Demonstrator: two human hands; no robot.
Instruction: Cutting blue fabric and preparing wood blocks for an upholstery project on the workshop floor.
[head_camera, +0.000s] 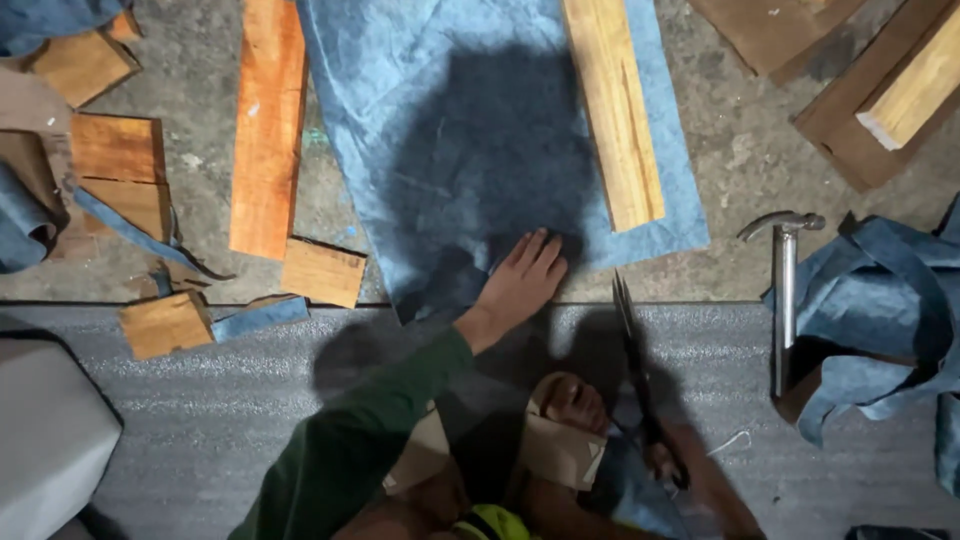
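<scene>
My left hand, in a green sleeve, lies flat with fingers spread on the near edge of a blue fabric sheet spread on the concrete floor. My right hand is low in the frame and grips the handles of a long pair of dark scissors, whose blades point up toward the fabric's near edge. A light wooden plank rests on the right side of the fabric. My sandalled foot shows between the two hands.
A reddish plank and small wood blocks lie left of the fabric. A steel claw hammer lies to the right beside bunched blue cloth. More boards sit top right, a grey mat below.
</scene>
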